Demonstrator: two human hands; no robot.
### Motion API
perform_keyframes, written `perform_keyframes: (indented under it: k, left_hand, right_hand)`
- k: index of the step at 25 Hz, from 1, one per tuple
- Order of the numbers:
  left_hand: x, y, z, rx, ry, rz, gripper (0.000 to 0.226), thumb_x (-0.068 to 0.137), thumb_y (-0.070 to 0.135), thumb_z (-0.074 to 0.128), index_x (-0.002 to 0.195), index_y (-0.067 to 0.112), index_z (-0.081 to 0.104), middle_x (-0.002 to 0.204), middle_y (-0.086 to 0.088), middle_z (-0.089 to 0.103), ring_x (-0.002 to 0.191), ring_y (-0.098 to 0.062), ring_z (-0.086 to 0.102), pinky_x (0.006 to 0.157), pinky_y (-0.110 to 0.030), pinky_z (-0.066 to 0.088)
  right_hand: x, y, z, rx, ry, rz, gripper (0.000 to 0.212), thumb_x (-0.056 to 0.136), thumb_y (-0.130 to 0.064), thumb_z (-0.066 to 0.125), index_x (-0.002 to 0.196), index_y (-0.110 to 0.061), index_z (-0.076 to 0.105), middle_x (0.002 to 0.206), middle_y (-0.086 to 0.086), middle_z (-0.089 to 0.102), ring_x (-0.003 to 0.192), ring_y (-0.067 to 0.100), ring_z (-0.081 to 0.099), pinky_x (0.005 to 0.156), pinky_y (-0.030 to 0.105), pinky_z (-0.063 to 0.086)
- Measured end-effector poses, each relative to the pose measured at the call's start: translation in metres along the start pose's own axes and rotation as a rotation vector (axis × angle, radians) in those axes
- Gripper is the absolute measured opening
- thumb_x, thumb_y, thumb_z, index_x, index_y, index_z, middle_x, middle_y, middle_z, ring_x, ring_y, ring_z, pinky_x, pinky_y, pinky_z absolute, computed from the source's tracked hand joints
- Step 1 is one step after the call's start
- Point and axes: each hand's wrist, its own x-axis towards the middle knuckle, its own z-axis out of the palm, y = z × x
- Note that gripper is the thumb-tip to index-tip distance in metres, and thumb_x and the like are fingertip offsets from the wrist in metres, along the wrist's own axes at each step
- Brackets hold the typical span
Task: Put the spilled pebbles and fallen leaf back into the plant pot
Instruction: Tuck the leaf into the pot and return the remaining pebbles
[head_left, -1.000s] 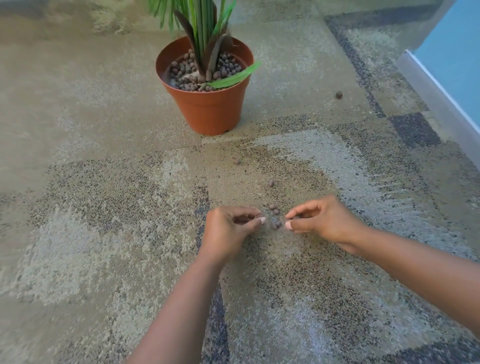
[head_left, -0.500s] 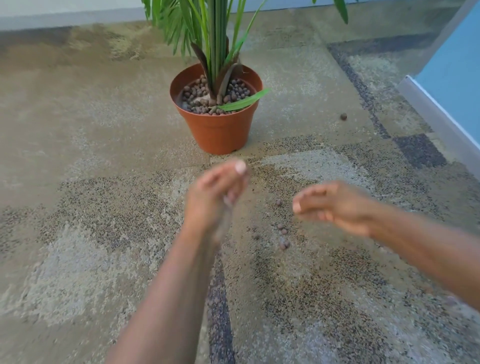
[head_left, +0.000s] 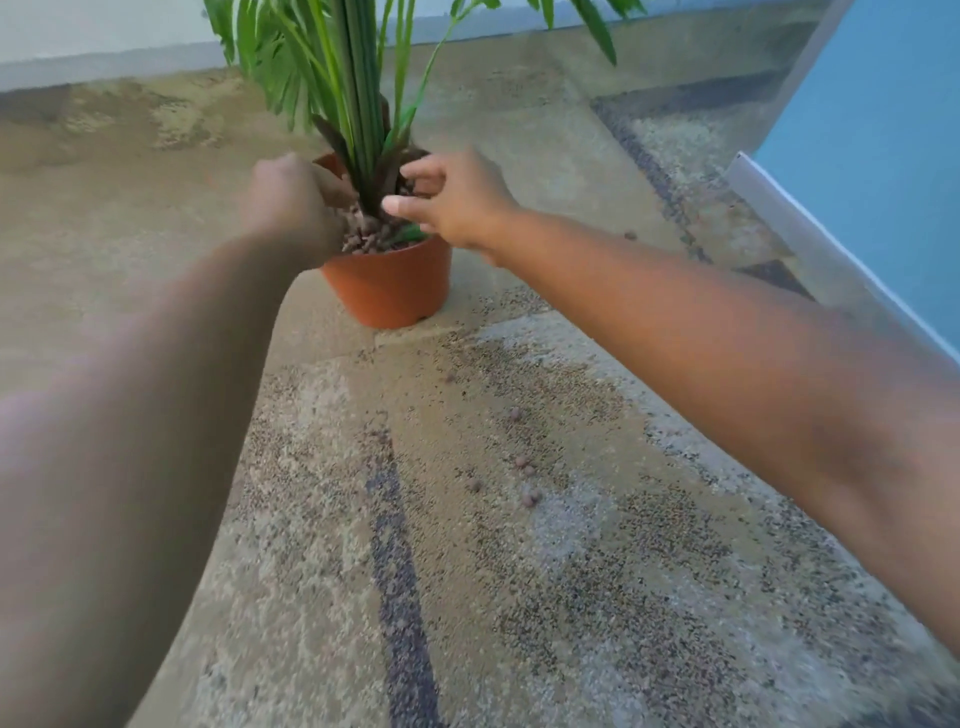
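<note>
The terracotta plant pot (head_left: 388, 285) stands on the carpet, holding green stems and brown pebbles (head_left: 366, 236). A green leaf (head_left: 410, 234) lies on the pebbles by the near right rim. My left hand (head_left: 293, 200) hovers over the pot's left side with its back to me; its fingers point down into the pot and are hidden. My right hand (head_left: 451, 200) is over the pot's right side, thumb and fingers apart, and I see nothing between them. Several spilled pebbles (head_left: 530, 496) lie on the carpet nearer to me, between my forearms.
One stray pebble (head_left: 630, 235) lies on the carpet to the right of the pot. A blue wall with a white skirting board (head_left: 810, 234) runs along the right. A pale wall (head_left: 104, 47) closes the back.
Both hands rose from the pebbles on the carpet and reached forward to the pot. The camera tilted up and moved closer, so the pot looks larger.
</note>
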Motion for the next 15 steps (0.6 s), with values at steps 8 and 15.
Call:
perform_keyframes:
  k: [8, 15]
  left_hand:
    - [-0.202, 0.001, 0.076, -0.330, -0.020, 0.052, 0.027, 0.083, 0.029, 0.064, 0.109, 0.024, 0.069, 0.101, 0.011, 0.067, 0.087, -0.006, 0.065, 0.076, -0.019, 0.054]
    - [-0.270, -0.002, 0.133, -0.098, -0.269, 0.323, 0.038, 0.078, 0.004, 0.076, 0.115, 0.004, 0.069, 0.110, -0.006, 0.065, 0.103, -0.025, 0.057, 0.087, -0.038, 0.055]
  right_hand:
    - [-0.158, 0.115, -0.019, -0.283, -0.180, -0.114, 0.020, 0.092, -0.033, 0.060, 0.110, -0.027, 0.068, 0.101, -0.014, 0.070, 0.087, -0.007, 0.063, 0.083, 0.023, 0.057]
    - [-0.236, 0.159, 0.006, -0.737, -0.626, -0.335, 0.052, 0.098, -0.043, 0.030, 0.147, -0.024, 0.032, 0.159, -0.003, 0.012, 0.148, 0.020, 0.002, 0.118, 0.045, 0.014]
